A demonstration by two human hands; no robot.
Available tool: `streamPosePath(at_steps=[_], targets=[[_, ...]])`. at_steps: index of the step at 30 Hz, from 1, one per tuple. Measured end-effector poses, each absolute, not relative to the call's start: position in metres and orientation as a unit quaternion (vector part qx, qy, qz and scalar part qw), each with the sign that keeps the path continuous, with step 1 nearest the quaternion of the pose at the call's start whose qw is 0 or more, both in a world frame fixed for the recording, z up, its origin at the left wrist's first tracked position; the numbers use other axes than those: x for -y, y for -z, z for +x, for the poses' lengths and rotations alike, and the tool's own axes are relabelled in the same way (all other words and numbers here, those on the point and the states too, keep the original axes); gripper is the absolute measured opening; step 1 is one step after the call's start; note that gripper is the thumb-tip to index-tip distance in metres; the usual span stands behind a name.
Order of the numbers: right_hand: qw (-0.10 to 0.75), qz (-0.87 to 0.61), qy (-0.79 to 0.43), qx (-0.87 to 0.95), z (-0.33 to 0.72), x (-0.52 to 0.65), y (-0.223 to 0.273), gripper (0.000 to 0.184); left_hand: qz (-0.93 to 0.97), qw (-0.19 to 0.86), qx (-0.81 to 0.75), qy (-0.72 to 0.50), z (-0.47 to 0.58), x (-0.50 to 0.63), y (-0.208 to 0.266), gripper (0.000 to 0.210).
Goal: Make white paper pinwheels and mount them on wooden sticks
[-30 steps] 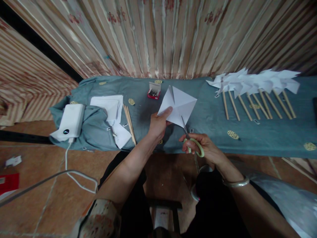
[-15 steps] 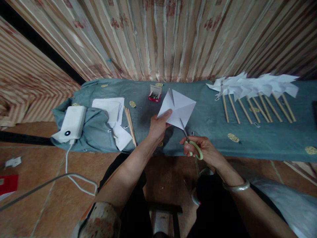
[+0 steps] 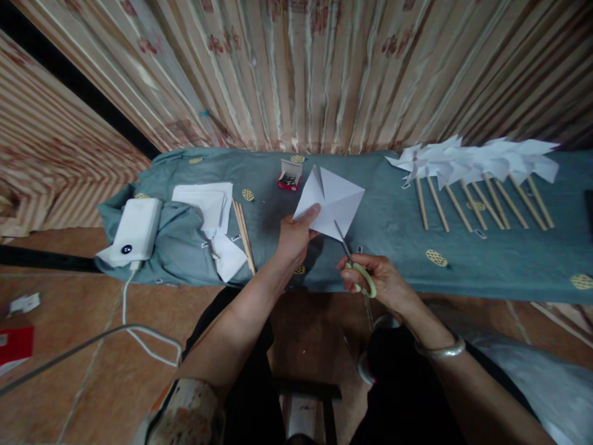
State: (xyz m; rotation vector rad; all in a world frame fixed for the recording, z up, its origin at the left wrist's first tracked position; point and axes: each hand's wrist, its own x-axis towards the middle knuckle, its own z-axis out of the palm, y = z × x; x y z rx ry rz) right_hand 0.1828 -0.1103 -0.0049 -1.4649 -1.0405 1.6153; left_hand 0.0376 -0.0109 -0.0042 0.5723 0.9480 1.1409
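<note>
My left hand (image 3: 296,233) pinches a square sheet of white paper (image 3: 340,198) by its left side, thumb on top. A slit runs inward from the paper's far corner, and crease lines cross it. In my right hand (image 3: 370,277) is a pair of scissors (image 3: 361,277) with pale green handles, my fingers through the loops. The blades lie at the paper's near corner, pointing toward its middle. Just beyond the paper stands a small red box (image 3: 289,180), its lid up, with small dark metal pieces inside.
Several white paper pinwheels (image 3: 491,162) on wooden sticks lie at the right of the cloth-covered table (image 3: 393,247). At left are stacked paper sheets (image 3: 208,207), wooden sticks (image 3: 244,235) and a white power bank (image 3: 136,228) with a cable. A curtain (image 3: 296,74) hangs behind.
The paper and both hands have shifted very slightly to the left. My grip on the paper and the scissors is the same.
</note>
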Motion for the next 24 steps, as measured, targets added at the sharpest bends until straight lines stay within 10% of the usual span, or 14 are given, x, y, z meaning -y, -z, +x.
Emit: streamPosePath(at_steps=[24], targets=[[0.377, -0.563, -0.615, 0.405, 0.1823, 0.1107, 0.0045, 0.041, 0.274, 0.697, -0.43, -0.504, 0.0432, 0.015, 0.0074, 0.041]])
